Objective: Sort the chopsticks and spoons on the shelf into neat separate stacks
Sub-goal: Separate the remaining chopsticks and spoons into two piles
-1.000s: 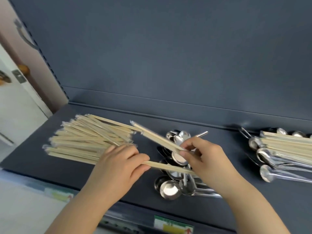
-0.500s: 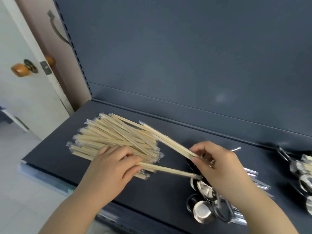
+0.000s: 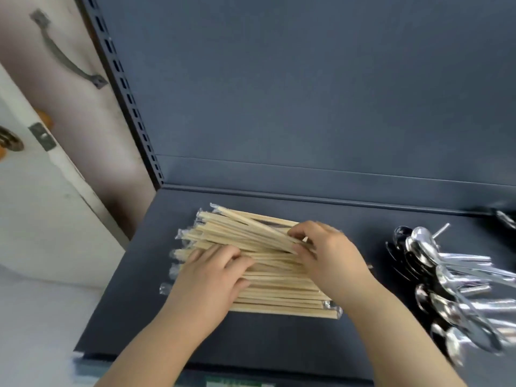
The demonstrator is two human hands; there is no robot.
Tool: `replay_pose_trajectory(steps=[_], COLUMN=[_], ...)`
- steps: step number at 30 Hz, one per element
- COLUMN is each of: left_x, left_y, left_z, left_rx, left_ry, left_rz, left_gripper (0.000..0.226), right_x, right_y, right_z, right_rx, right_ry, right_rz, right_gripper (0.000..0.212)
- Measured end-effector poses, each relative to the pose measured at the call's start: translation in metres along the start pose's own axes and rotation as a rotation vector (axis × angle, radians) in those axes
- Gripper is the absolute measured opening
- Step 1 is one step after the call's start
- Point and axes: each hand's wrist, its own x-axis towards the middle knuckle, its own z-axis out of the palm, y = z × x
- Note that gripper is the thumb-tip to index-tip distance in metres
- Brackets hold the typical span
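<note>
A pile of plastic-wrapped wooden chopsticks [image 3: 265, 297] lies on the dark grey shelf [image 3: 251, 339], roughly aligned left to right, with a few on top slanting across. My left hand [image 3: 215, 275] rests on the pile's left-middle, fingers curled over the sticks. My right hand [image 3: 329, 255] is at the pile's right end, its fingertips pinching the ends of the top slanted chopsticks [image 3: 251, 224]. A heap of shiny metal spoons [image 3: 452, 289] lies to the right on the shelf, apart from the chopsticks.
The shelf's grey back panel [image 3: 307, 93] rises behind. A slotted upright [image 3: 125, 88] runs along the left, with a white door [image 3: 36, 205] beyond it. A few more spoons [image 3: 505, 219] peek in at the far right edge.
The two pairs of chopsticks I held above the spoons have moved left onto the pile. Both hands now rest on the pile, and the view has shifted left.
</note>
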Motion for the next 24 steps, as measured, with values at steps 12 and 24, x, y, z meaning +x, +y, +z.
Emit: replay_pose_trajectory(steps=[12, 24], left_x=[-0.016, -0.019], left_y=[-0.026, 0.036], left_z=[-0.005, -0.025], left_rx=[-0.064, 0.000], left_ry=[0.041, 0.082], left_rz=[0.140, 0.082], left_gripper=[0.030, 0.026], right_x=[-0.001, -0.073], right_y=[-0.021, 0.002], right_z=[0.051, 0.011], right_rx=[-0.202, -0.214], right_ry=[0.300, 0.414], right_rz=[-0.122, -0.154], right_gripper=[0.020, 0.021])
